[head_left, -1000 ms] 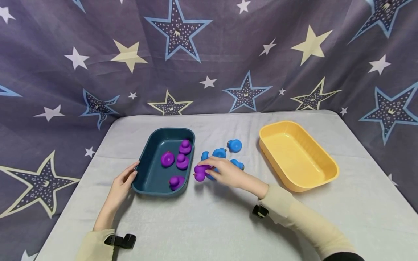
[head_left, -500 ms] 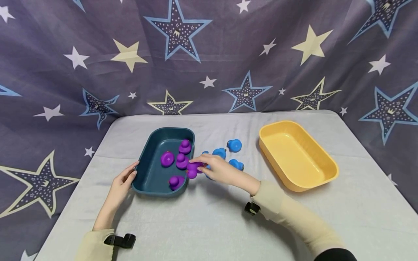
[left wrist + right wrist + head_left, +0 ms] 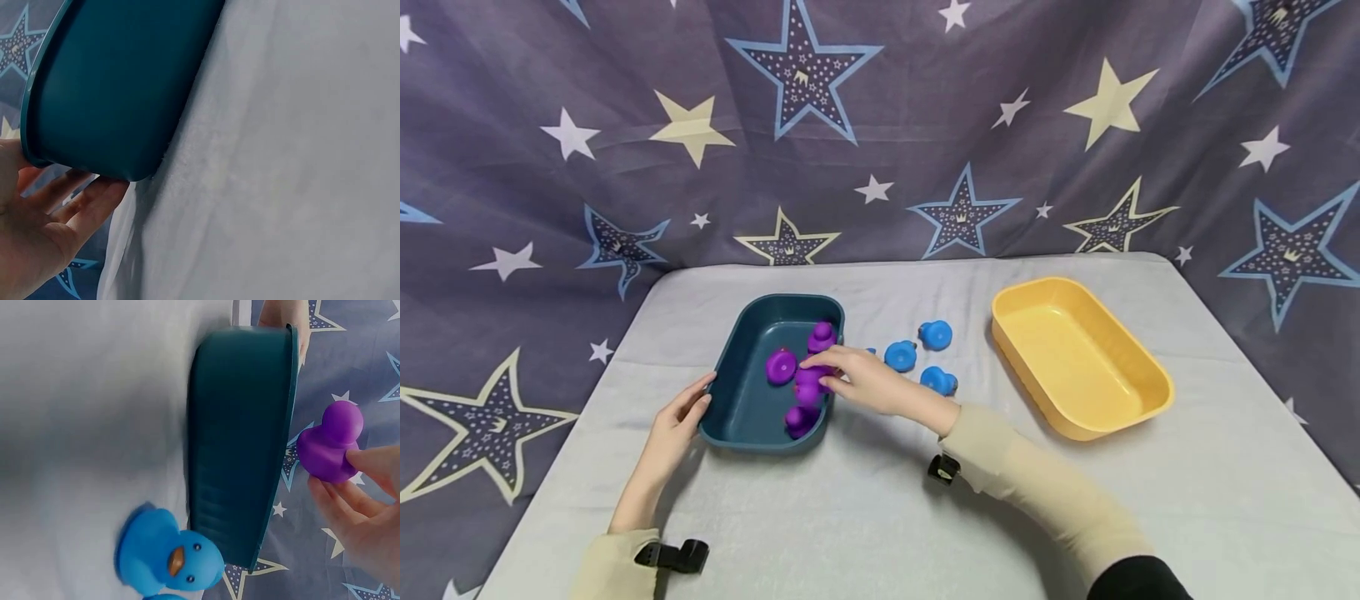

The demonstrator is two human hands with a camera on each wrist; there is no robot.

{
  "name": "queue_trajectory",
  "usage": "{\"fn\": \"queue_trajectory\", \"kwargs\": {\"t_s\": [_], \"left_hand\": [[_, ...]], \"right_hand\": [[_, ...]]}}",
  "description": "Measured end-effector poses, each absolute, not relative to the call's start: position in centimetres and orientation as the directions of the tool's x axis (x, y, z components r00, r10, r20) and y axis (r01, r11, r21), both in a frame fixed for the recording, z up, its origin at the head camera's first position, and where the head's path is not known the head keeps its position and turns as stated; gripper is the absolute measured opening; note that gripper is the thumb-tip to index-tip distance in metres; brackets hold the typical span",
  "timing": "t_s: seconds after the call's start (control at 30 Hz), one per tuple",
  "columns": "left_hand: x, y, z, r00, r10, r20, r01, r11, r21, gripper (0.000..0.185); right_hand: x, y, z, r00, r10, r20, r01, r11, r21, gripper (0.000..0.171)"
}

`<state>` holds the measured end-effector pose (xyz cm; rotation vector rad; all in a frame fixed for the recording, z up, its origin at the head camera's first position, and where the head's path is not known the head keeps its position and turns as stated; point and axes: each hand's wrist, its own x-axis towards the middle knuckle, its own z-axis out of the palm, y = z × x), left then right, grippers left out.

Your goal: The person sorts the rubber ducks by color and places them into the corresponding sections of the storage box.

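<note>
A purple rubber-looking toy duck [image 3: 340, 428] hangs over the right side of a dark teal rounded-rectangular plastic tray [image 3: 741, 400], which stands near the left edge of the cloth-covered bench [image 3: 880, 508]. The right hand [image 3: 867, 381] pinches the duck between thumb and fingertips, a narrow grip set to its width. Handling it well would seem to call for a light pinch, clearance over the rim, and a gentle lowering onto bare floor rather than onto the other purple toy ducks [image 3: 822, 333], mostly crowded along that side. The left hand [image 3: 672, 427], fingers fairly straight and loosely spread, touches the tray's left outer wall, which should steady it. Several glossy blue toy ducks [image 3: 900, 356] lie mid-bench, toward the far edge. A yellow plastic tray [image 3: 1078, 358] stands near the bench's right edge
</note>
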<state>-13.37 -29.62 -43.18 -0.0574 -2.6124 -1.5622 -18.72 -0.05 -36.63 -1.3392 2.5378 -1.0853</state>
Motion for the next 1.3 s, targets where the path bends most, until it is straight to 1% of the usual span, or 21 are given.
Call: {"fn": "queue_trajectory", "kwargs": {"t_s": [0.17,0.4,0.7,1.07,1.3], "left_hand": [[-13.3,-29.6,-43.1,-0.995,-0.018,0.096,0.076,0.476,0.876,0.046],[-13.4,-29.8,-43.3,-0.994,-0.016,0.104,0.084,0.486,0.87,0.046],[-13.4,-29.7,-43.3,-0.995,-0.018,0.101,0.079,0.495,0.865,0.046],[-13.2,-29.6,-43.2,-0.992,-0.015,0.123,0.102,0.459,0.882,0.044],[-13.4,-29.6,-43.3,-0.992,-0.007,0.125,0.108,0.454,0.884,0.044]], "right_hand": [[-19.0,-1.1,-36.7,-0.62,-0.748,0.237,-0.702,0.394,-0.593,0.03],[-19.5,-2.5,-36.8,-0.613,-0.749,0.251,-0.717,0.394,-0.575,0.029],[-19.7,-4.1,-37.1,-0.614,-0.757,0.224,-0.685,0.37,-0.628,0.028],[-20.2,-6.1,-37.7,-0.597,-0.779,0.191,-0.668,0.351,-0.656,0.028],[-20.2,-7.0,-38.0,-0.594,-0.788,0.158,-0.678,0.385,-0.626,0.029]]}}
